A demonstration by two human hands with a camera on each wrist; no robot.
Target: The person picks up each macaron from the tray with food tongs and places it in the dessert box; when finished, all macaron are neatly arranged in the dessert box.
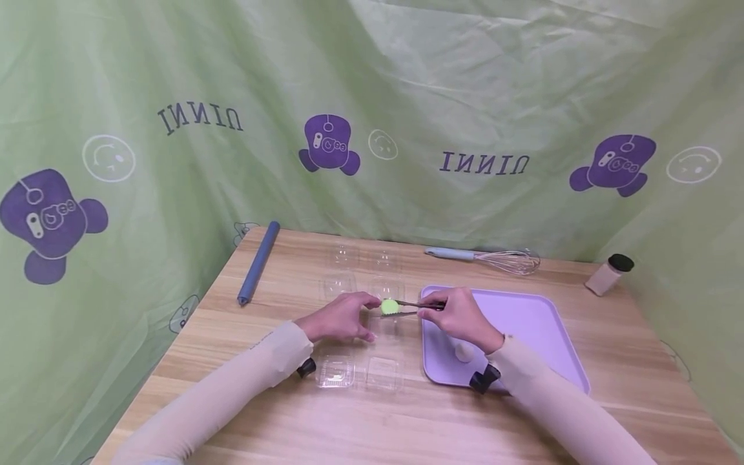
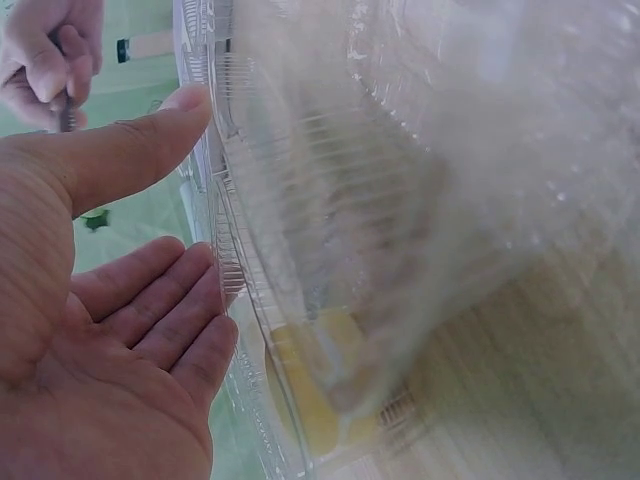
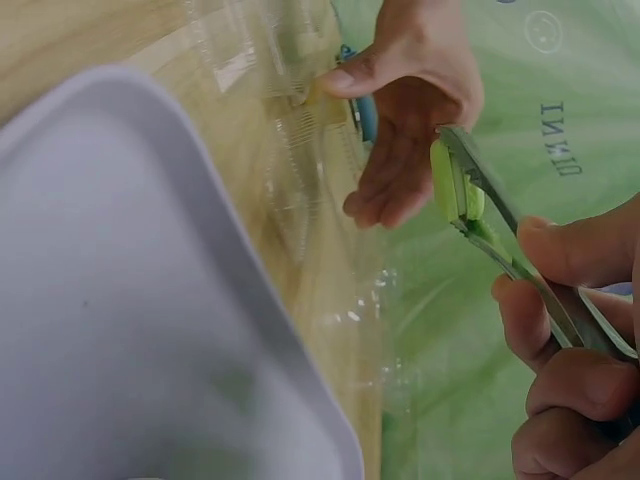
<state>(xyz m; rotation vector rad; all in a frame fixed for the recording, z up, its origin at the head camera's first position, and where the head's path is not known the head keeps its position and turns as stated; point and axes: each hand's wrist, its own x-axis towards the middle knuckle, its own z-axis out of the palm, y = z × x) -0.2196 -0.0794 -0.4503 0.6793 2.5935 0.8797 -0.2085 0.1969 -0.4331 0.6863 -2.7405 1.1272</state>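
My right hand (image 1: 462, 316) grips dark metal tongs (image 3: 488, 183) over the tray's left side. Between the tong tips is a round, light green piece (image 3: 446, 180), layered like a macaron. My left hand (image 1: 340, 316) is just left of it, thumb apart from the extended fingers. In the left wrist view, the thumb and fingertips are right at the edge of a clear plastic container (image 2: 300, 150). A yellow piece (image 2: 310, 400) shows through the plastic low in that view. More clear containers (image 1: 336, 372) lie in front of and behind the left hand.
A lilac tray (image 1: 523, 310) lies at the right with a small white round thing (image 1: 464, 351) on it. Behind it is a whisk (image 1: 494, 257). A black-lidded jar (image 1: 607, 276) stands far right, and a blue rolling pin (image 1: 258, 263) lies far left.
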